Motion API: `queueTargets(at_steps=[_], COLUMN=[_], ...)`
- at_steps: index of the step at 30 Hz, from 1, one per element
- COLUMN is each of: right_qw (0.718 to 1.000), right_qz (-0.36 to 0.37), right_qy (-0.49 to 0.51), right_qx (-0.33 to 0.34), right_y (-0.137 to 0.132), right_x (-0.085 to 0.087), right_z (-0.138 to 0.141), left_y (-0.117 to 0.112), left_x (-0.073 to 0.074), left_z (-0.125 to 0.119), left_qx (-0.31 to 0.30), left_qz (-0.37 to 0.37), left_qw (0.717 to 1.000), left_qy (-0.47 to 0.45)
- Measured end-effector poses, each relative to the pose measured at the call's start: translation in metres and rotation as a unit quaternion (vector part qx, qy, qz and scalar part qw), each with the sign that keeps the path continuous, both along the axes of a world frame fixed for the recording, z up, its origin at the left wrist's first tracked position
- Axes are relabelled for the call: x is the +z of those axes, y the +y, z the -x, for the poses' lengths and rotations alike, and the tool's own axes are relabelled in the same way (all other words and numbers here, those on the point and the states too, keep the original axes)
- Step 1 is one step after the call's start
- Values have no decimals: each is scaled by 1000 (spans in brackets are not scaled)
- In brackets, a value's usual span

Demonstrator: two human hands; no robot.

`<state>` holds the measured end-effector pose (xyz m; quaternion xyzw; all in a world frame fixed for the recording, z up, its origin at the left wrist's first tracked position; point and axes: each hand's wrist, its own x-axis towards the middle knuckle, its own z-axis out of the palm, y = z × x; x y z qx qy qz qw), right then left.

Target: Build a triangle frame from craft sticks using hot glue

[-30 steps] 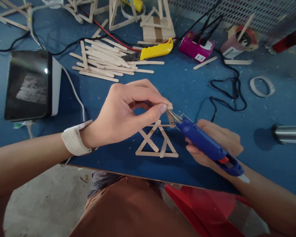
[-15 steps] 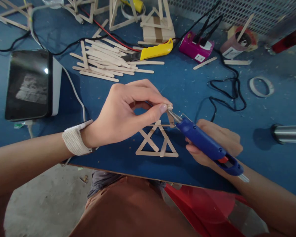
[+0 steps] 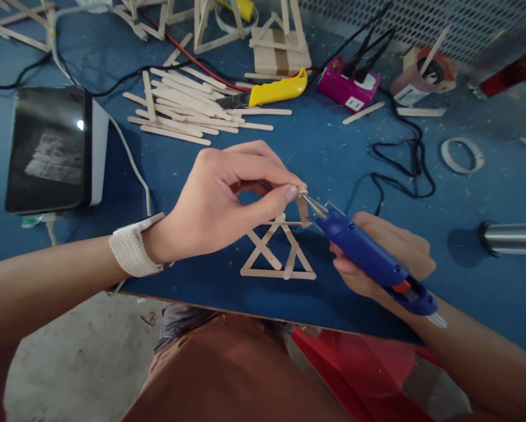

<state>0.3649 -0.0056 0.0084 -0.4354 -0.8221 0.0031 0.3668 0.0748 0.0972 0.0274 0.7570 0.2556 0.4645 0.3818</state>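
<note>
My left hand point(image 3: 228, 199) pinches a short wooden stick piece point(image 3: 304, 208) upright between thumb and fingers, just above a triangle frame of craft sticks point(image 3: 280, 255) lying flat on the blue table point(image 3: 324, 152). My right hand point(image 3: 383, 258) grips a blue hot glue gun point(image 3: 368, 255). Its metal nozzle touches the top end of the held stick piece. A white band sits on my left wrist.
A pile of loose craft sticks point(image 3: 188, 108) and a yellow utility knife point(image 3: 272, 92) lie at the back. A phone point(image 3: 47, 149) rests at left on a white block. A pink power strip point(image 3: 348, 88), black cables point(image 3: 403, 164), a tape ring point(image 3: 463, 155) and a metal cylinder point(image 3: 513, 239) lie at right.
The glue gun's nozzle has edged slightly up along the held stick; both hands otherwise stay in place.
</note>
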Motion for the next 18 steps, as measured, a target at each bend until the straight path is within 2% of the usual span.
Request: queueTargets(at_steps=[5,11,18], right_qw=[1000,1000,1000], right_qz=[17,-15,-14], right_qy=[-6,13,21], right_qx=[13,24,-7], right_y=[0,5,2], right_x=[4,-1,-3], right_z=[1,1,1], left_y=[0,0,0], left_x=[1,0,1], left_z=[0,0,-2], left_qx=[-4,4,1], left_qz=[4,2,6], left_qw=[1000,1000,1000], left_qy=[-7,-1,-9])
